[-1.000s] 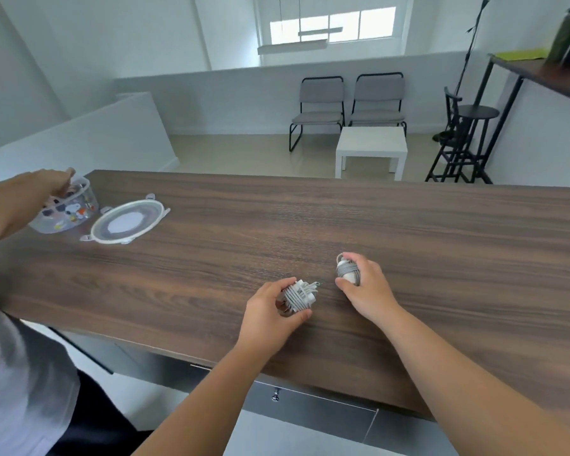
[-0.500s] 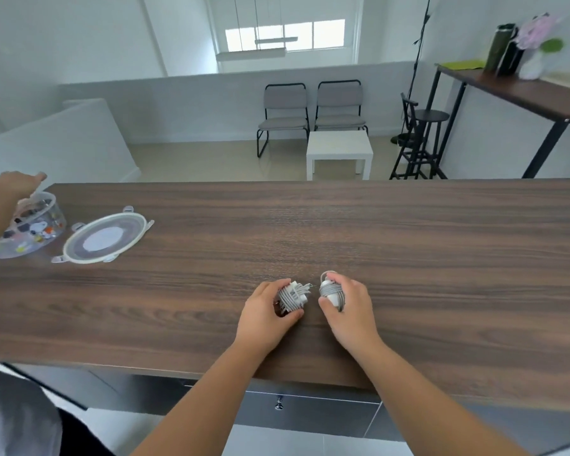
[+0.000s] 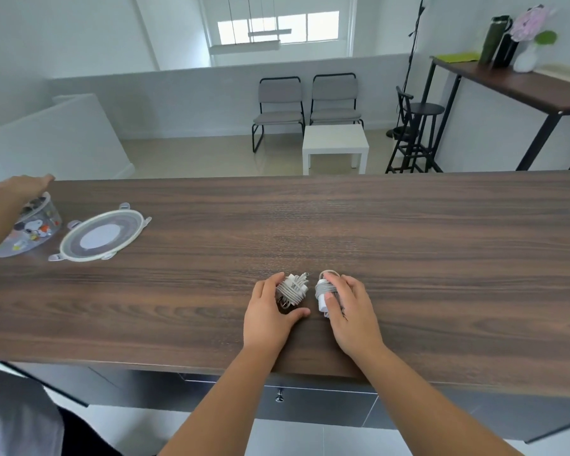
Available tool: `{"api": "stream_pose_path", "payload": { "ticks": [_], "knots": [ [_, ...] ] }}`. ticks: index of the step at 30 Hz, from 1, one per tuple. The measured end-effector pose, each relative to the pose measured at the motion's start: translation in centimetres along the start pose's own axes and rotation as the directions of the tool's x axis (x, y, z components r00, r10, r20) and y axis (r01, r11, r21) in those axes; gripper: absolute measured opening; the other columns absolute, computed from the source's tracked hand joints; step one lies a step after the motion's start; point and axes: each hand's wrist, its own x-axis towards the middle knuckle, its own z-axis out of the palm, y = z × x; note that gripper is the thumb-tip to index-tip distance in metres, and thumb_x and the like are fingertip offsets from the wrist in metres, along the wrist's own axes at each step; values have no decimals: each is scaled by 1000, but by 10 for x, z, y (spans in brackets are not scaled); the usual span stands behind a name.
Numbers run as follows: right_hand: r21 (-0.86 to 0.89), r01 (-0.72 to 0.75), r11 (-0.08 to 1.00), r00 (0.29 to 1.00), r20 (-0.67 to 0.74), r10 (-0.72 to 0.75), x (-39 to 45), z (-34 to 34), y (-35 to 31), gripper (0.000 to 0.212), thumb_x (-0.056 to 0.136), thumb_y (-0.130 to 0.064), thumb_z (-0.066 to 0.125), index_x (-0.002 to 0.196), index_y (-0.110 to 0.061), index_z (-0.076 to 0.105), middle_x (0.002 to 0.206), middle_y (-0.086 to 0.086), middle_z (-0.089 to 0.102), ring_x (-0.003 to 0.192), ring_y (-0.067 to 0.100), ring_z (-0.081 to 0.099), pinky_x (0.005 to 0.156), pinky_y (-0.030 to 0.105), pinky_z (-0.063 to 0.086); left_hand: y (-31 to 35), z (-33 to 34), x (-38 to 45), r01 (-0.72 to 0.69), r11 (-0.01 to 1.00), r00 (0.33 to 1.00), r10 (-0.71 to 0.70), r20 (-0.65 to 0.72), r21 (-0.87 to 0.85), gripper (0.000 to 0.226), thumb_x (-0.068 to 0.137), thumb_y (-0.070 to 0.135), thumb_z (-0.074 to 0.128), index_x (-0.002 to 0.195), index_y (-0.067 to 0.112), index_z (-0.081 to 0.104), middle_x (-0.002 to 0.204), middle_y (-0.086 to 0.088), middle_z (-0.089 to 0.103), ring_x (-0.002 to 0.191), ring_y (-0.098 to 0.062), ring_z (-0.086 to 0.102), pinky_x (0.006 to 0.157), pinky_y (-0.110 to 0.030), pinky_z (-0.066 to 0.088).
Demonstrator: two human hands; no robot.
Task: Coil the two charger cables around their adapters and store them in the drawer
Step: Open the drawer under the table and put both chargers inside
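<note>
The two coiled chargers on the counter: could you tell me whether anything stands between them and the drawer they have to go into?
Yes: the drawer under the counter's near edge is shut, with only its front and knob showing. The left hand grips one coiled charger and the right hand the other charger, so neither is free to pull it.

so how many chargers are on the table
2, both cable-wrapped, near the table's front edge: one charger under the left hand, the other charger under the right hand.

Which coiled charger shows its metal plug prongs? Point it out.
The white adapter wrapped in grey cable under the left hand: its prongs stick out. The right hand's bundle shows none.
</note>
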Motion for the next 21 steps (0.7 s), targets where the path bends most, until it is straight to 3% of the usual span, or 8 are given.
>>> {"api": "stream_pose_path", "payload": {
  "ticks": [5,13,17,21],
  "knots": [
    [-41,14,999,1000,27,-13,-3,-3,1,49,95,-38,36,144,-33,36,144,3,40,136,17,34,111,39,33,-1,-2,-4,9,1000,1000,-9,-10,-5,86,63,42,86,136,33,43,126,14,49,104,-8,57,88,-27,50],
    [-39,14,999,1000,20,-13,-9,-11,3,60,90,-48,30,144,-23,37,142,7,41,132,22,37,111,37,31,1,-9,-13,30,1000,1000,-30,-5,5,84,64,43,85,136,34,43,126,14,48,93,-6,57,81,-24,49],
    [-51,16,999,1000,9,-16,-14,-13,5,50,95,-35,41,144,-23,37,145,9,37,135,24,34,113,38,28,0,-13,-18,37,999,999,-37,9,-15,84,63,41,86,136,34,44,128,13,46,95,-5,57,80,-22,47],
    [-54,24,998,999,-47,-27,-20,-17,4,46,93,-29,45,139,-19,43,141,9,42,132,24,36,110,30,23,-6,-19,-31,41,999,999,-40,17,-29,90,60,45,87,137,36,41,127,15,42,98,-4,55,82,-21,46]
  ]
}}
